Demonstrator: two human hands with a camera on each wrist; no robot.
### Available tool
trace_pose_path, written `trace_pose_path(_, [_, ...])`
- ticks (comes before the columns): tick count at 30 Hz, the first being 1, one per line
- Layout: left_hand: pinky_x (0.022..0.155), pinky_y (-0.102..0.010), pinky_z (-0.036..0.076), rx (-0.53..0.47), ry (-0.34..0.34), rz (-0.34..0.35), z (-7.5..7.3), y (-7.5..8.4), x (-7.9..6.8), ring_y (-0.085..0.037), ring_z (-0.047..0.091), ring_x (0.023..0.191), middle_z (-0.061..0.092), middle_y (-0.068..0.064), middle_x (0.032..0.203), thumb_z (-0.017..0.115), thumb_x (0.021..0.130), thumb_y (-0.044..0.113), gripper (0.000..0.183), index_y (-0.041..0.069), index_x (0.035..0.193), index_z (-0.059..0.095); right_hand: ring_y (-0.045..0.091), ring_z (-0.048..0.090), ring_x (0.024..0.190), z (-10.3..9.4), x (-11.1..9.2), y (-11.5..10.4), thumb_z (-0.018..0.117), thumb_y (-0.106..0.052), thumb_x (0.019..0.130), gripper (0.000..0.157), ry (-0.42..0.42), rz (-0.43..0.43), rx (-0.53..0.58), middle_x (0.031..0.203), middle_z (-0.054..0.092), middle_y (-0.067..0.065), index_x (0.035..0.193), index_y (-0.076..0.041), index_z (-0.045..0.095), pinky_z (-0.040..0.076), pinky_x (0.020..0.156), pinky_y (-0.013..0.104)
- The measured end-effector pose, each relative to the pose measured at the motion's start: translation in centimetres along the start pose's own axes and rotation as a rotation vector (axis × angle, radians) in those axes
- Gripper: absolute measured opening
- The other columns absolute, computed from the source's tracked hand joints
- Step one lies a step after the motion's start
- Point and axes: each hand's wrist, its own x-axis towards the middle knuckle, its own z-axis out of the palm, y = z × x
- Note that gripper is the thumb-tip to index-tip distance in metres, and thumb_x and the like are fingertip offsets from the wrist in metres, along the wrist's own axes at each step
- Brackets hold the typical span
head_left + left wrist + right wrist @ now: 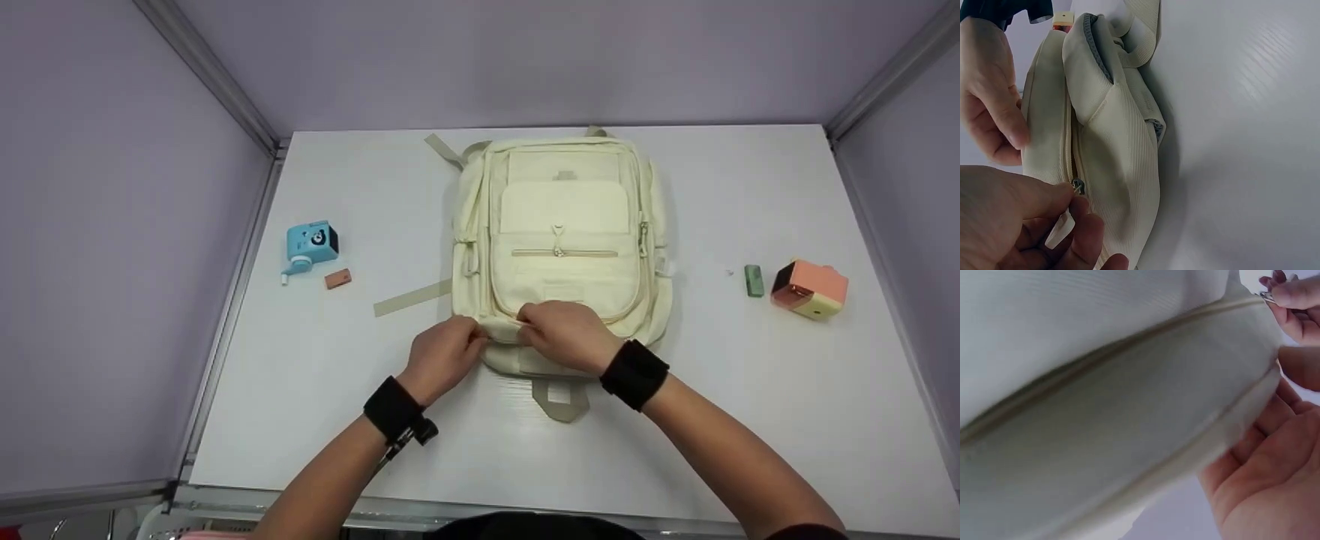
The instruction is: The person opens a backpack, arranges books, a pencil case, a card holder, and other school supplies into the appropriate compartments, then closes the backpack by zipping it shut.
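Observation:
A cream backpack [562,210] lies front side up on the white table, its top handle [561,411] toward the person. At its near left corner my left hand [446,356] pinches a metal zipper pull [1077,185] between thumb and fingers; a pale tab [1061,229] hangs by those fingers. The zipper's two edges stand slightly apart beside the slider, toward the right hand. My right hand [566,334] grips the fabric of the front section along the near edge, thumb on one side and fingers on the other, as the right wrist view shows.
On the left are a blue sharpener-like box with a crank [311,244] and a small reddish-brown block [338,279]. To the right lie a small green block [754,280] and a pink and yellow box [814,287]. A loose strap [412,298] stretches left from the backpack.

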Motion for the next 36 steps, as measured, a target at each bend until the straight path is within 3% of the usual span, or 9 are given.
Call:
trace_pose_path(6, [0.069, -0.035, 0.052, -0.025, 0.003, -0.002, 0.1, -0.4, -0.3, -0.013, 0.064, 0.081, 0.067, 0.004, 0.092, 0.067, 0.1, 0.019, 0.004, 0.016, 0.098, 0.07, 0.023, 0.07, 0.094, -1.4, -2.8, 0.9, 0.073, -0.024, 0.094, 0.02, 0.049, 0.007, -0.033, 0.1, 0.074, 0.004, 0.109, -0.011, 0.075, 0.056, 0.078, 0.042])
trace_pose_path(15, [0.072, -0.034, 0.052, -0.058, -0.01, -0.011, 0.0, -0.6, -0.5, -0.013, 0.064, 0.084, 0.068, 0.004, 0.096, 0.067, 0.1, 0.019, 0.004, 0.016, 0.1, 0.07, 0.02, 0.069, 0.099, -1.3, -6.3, 3.6, 0.081, -0.016, 0.086, 0.02, 0.13, -0.001, -0.027, 0.101, 0.075, -0.001, 0.106, -0.014, 0.076, 0.055, 0.081, 0.04])
trace_pose_path(22, [0.071, -0.035, 0.052, -0.054, -0.005, -0.021, 0.1, -0.5, -0.5, -0.014, 0.064, 0.083, 0.068, 0.004, 0.094, 0.069, 0.1, 0.02, 0.005, 0.016, 0.098, 0.071, 0.017, 0.072, 0.093, -0.4, -6.4, 4.6, 0.079, -0.023, 0.092, 0.013, 0.195, 0.02, -0.06, 0.098, 0.076, -0.005, 0.104, -0.02, 0.078, 0.056, 0.074, 0.039])
trace_pose_path(31, [0.062, -0.031, 0.047, -0.1, 0.038, -0.039, 0.6, 0.4, -0.3, -0.01, 0.055, 0.068, 0.062, 0.006, 0.082, 0.069, 0.1, 0.027, 0.015, 0.014, 0.093, 0.071, 0.016, 0.062, 0.062, -0.8, -5.7, 4.5, 0.071, -0.024, 0.099, 0.006, 0.251, 0.04, -0.097, 0.073, 0.067, -0.005, 0.095, -0.019, 0.071, 0.046, 0.052, 0.039])
trace_pose_path(36, [0.068, -0.033, 0.05, -0.145, 0.052, -0.022, 0.7, 1.4, -0.2, -0.012, 0.061, 0.076, 0.067, 0.003, 0.089, 0.068, 0.1, 0.024, 0.012, 0.013, 0.099, 0.073, 0.015, 0.057, 0.058, -1.0, -5.3, 4.4, 0.071, -0.022, 0.098, 0.006, 0.29, 0.035, -0.092, 0.067, 0.06, -0.008, 0.094, -0.018, 0.071, 0.045, 0.052, 0.039])
